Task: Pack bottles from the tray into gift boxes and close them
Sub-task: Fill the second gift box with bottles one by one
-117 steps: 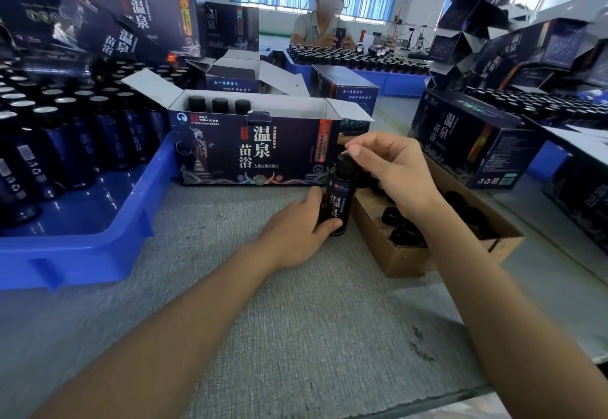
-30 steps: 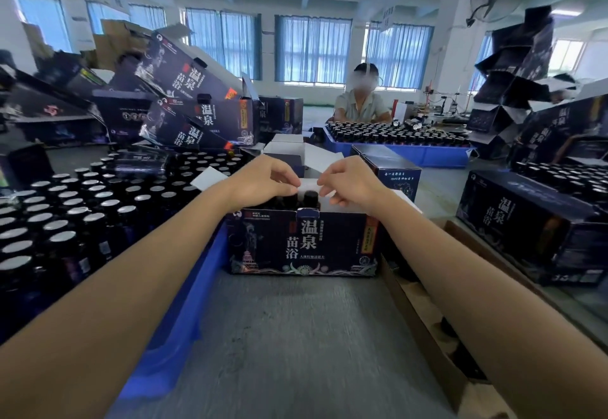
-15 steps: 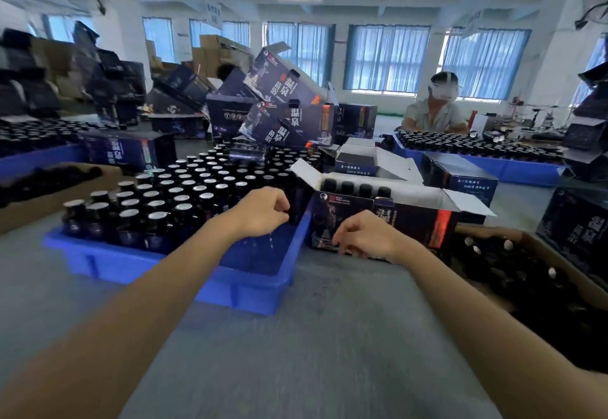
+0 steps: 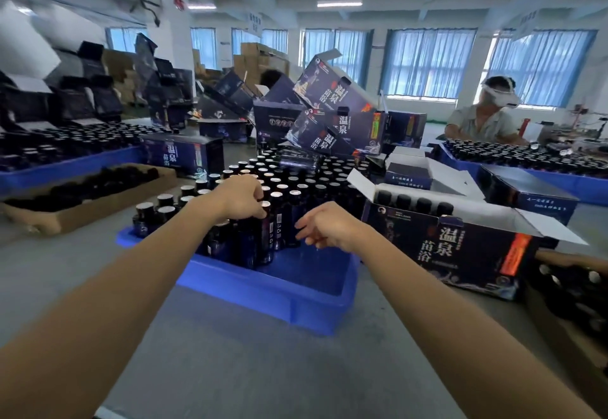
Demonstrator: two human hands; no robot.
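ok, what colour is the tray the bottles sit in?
Bright blue. The tray shows best in the head view, along its near wall.

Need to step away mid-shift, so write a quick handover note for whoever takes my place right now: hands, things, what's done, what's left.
Left hand: fingers grip the top of a front-row bottle in the blue tray.
Right hand: open, holds nothing, close beside that same row.
Gift box: right of the tray, flaps open, four bottle caps showing inside.
Done: one row of four in the box.
Left: add more bottles, then fold the flaps shut.
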